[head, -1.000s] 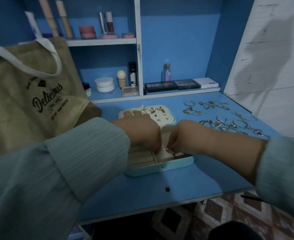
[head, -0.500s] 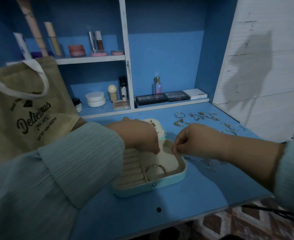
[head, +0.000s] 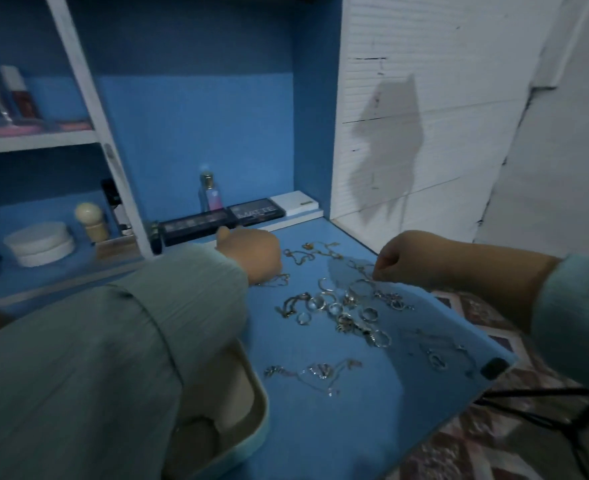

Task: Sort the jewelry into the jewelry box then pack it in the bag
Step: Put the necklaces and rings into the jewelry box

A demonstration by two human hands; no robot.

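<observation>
Both my hands were over the blue desk [head: 321, 427], above the loose jewelry. Left hand [head: 251, 256] sat at the back of the spread, fingers curled under, thumb sticking up toward the shelf; a thin chain [head: 275, 280] lay at its lower edge, but I couldn't tell if I was gripping it or anything else. Right hand [head: 414, 259] was fisted, fingertips pinched together low over a big hoop [head: 360, 289]; whether something was in that pinch, can't tell, too blurred.

Jewelry: rings cluster [head: 341, 313] mid-desk between my hands, gold chains [head: 315, 252] further back near the shelf, a tangled necklace [head: 317, 372] nearer to me, another thin piece [head: 437, 358] by the right edge.

Jewelry box [head: 248, 407] sat at lower left, mostly under my left sleeve [head: 113, 358]; only its cream lining and pale teal rim showed.

Shelf behind: palettes [head: 223, 218], small bottle [head: 210, 192], white jar [head: 40, 242].
</observation>
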